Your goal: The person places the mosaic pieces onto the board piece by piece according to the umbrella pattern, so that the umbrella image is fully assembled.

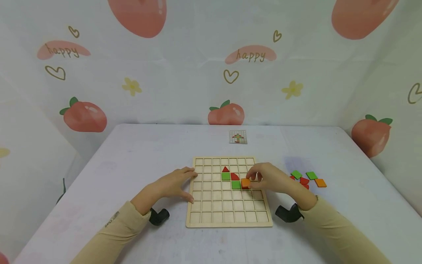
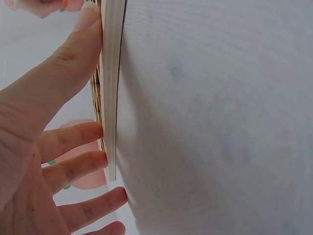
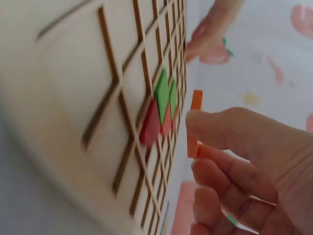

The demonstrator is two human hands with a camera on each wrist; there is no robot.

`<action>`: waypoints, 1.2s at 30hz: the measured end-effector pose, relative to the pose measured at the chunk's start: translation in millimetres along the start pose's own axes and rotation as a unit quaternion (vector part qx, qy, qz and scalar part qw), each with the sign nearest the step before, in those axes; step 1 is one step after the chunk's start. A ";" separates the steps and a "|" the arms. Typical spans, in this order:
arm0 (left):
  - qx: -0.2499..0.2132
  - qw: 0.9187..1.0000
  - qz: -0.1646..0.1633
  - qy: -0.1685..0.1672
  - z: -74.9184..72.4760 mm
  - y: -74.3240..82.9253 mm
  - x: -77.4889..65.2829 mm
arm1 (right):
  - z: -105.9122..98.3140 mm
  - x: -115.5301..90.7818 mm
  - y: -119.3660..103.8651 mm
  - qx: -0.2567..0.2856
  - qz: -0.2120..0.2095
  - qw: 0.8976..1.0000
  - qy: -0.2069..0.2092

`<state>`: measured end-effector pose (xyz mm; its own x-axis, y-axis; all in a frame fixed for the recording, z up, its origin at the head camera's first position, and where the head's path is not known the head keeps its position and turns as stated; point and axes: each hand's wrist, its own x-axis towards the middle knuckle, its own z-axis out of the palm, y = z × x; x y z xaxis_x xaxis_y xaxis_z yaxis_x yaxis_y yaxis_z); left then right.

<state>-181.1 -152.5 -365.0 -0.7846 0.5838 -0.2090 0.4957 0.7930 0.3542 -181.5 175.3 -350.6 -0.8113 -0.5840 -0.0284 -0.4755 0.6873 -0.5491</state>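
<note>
Hands [image 1: 172,183] [image 1: 273,178], left touching grid board [image 1: 229,206], right pinching orange tile [image 1: 245,183]

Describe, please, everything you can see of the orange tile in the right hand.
The orange tile is a thin, plain square with straight edges; whether it is wood or plastic cannot be told. The right hand pinches it between thumb and fingers, holding it roughly level above the board, apart from its surface.

Fruit-printed white backdrop [image 1: 184,73] behind a pale table [image 1: 148,150]
</note>
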 end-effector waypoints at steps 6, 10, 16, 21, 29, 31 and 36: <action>0.004 1.000 0.003 0.000 -0.9 0.5 -0.8 | 12.6 13.2 -10.2 -0.014 -0.011 1.000 0.003; 0.006 1.000 0.006 0.001 -1.2 0.5 -0.5 | 18.1 20.1 -17.6 -0.024 -0.006 1.000 -0.001; 0.006 1.000 0.006 0.003 -0.7 0.2 -0.1 | 23.3 28.4 -27.1 -0.041 0.000 0.999 -0.004; 0.000 1.000 -0.001 -0.001 0.4 0.1 0.2 | 27.2 32.7 -31.4 -0.070 0.004 0.998 0.002; -0.004 1.000 -0.006 -0.004 0.3 0.2 -0.1 | 32.5 37.6 -35.2 -0.087 0.028 0.996 -0.002; -0.005 1.000 -0.007 -0.004 0.4 0.0 -0.3 | 33.4 38.3 -36.0 -0.091 0.032 0.995 -0.003; -0.007 1.000 -0.003 -0.003 0.0 0.3 -0.9 | 34.5 39.1 -37.3 -0.096 0.038 0.995 -0.004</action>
<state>-180.3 -152.8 -364.7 -0.7855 0.5799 -0.2159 0.4860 0.7941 0.3649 -183.7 111.9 -360.0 -0.8450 -0.5300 -0.0715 -0.4694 0.7991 -0.3757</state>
